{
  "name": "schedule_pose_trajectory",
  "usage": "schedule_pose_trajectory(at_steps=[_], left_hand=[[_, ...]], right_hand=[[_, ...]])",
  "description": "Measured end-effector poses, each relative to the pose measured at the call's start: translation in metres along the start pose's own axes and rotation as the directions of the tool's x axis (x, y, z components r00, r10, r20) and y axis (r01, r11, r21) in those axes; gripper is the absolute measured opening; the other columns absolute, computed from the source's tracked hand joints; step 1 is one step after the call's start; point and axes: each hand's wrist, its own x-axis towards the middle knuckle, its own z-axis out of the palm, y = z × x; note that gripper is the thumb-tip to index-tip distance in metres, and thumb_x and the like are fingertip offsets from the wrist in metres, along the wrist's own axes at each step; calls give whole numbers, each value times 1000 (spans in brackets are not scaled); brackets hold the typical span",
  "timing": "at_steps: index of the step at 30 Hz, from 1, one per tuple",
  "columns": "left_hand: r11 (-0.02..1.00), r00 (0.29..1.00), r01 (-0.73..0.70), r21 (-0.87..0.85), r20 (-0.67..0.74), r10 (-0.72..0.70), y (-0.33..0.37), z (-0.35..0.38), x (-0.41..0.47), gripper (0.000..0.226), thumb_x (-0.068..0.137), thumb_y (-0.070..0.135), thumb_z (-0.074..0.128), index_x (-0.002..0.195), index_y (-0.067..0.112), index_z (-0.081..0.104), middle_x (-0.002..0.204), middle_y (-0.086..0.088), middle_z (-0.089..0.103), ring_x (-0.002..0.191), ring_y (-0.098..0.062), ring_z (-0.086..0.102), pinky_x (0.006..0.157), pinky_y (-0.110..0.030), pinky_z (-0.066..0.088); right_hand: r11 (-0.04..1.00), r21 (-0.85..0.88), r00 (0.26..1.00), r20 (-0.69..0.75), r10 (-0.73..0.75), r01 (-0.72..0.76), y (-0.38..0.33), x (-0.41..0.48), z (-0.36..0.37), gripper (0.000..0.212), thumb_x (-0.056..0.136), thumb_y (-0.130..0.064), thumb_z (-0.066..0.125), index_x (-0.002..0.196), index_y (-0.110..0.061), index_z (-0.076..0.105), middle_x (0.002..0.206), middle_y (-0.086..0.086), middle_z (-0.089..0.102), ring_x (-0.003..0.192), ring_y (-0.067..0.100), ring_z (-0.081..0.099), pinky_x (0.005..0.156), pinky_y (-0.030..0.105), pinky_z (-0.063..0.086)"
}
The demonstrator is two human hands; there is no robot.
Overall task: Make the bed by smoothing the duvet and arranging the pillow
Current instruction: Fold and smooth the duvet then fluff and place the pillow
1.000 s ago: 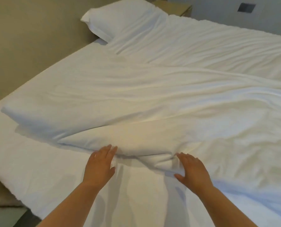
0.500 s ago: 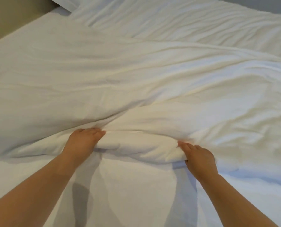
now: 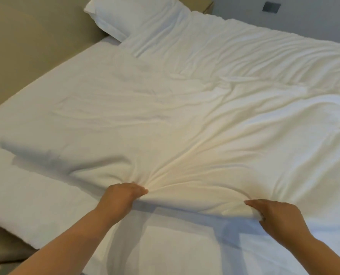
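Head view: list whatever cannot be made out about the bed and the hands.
Left hand: head view, fingertips buried in the duvet fold.
Right hand: head view, fingers tucked under the duvet's edge.
Pillow: head view, right part covered by the duvet, top cut by the frame.
Grey wall plate: head view, too small to identify.

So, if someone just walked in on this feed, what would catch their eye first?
Both hands at the near edge: the left hand and right hand each grip the rim of the white duvet, creases fanning out from them. Bare sheet shows at near left. The pillow sits far left by the headboard.
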Motion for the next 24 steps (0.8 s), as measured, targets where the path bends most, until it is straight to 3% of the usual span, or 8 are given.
schedule_pose_trajectory(at_steps=[3, 5, 8, 11, 13, 15, 18, 24], left_hand=[[997, 993, 57, -43, 102, -52, -15, 6, 7, 38, 76, 22, 60, 113, 30, 65, 120, 12, 64, 107, 2, 60, 86, -10, 40], [986, 995, 97, -137, 29, -94, -41, -4, 10, 63, 75, 60, 36, 122, 25, 59, 129, 8, 58, 118, -5, 53, 93, -12, 33], [921, 897, 237, -310, -294, -330, -109, -34, 23, 61, 86, 55, 34, 90, 9, 74, 93, -10, 74, 88, -20, 68, 78, -21, 43], [805, 694, 499, -321, -409, -593, -205, -63, 41, 44, 84, 32, 50, 114, 3, 63, 121, -22, 60, 111, -37, 58, 96, -44, 42], [612, 549, 689, -389, -271, -791, -270, -74, 53, 57, 88, 26, 57, 138, 6, 39, 148, -19, 33, 137, -34, 30, 112, -44, 19], [507, 501, 760, -407, -129, -856, -324, -73, 64, 73, 87, 35, 57, 146, 11, 20, 155, -14, 15, 143, -30, 14, 115, -42, 9], [471, 535, 773, -425, 39, -844, -381, -60, 88, 87, 84, 44, 58, 148, 16, 8, 156, -8, 12, 143, -26, 14, 114, -41, 13], [537, 639, 707, -459, 89, -764, -407, -25, 127, 86, 83, 52, 55, 147, 29, 3, 156, 1, 11, 142, -25, 14, 113, -35, 16]], right_hand=[[1000, 4, 982, 189, -5, 4, -8, 14, 25, 60, 85, -15, 50, 138, -37, 33, 132, -14, 54, 110, 8, 59, 82, 24, 46], [996, 89, 919, 394, -13, -24, -27, 35, 19, 66, 90, -24, 43, 146, -34, 9, 143, -11, 42, 123, 12, 49, 95, 21, 38], [970, 213, 959, 278, 56, -118, -57, 89, -7, 60, 90, -36, 50, 143, -32, 22, 134, -12, 49, 122, 8, 47, 91, 16, 35], [896, 394, 979, 61, 197, -204, -102, 174, -30, 47, 90, -29, 55, 135, -21, 43, 135, -1, 50, 124, 17, 46, 97, 24, 36], [873, 448, 973, -24, 228, -193, -139, 250, -43, 45, 88, -24, 58, 132, -15, 48, 137, 6, 49, 126, 24, 45, 100, 30, 35], [873, 458, 976, -47, 212, -168, -177, 332, -52, 49, 88, -23, 59, 133, -10, 46, 141, 12, 44, 130, 28, 39, 105, 33, 30], [840, 502, 965, -39, 261, -207, -230, 439, -71, 60, 89, -31, 55, 142, -14, 33, 153, 10, 25, 141, 25, 21, 112, 33, 20], [813, 526, 951, -26, 308, -249, -282, 580, -92, 85, 84, -47, 57, 148, -16, 9, 155, 5, 19, 144, 23, 16, 116, 45, 7]])
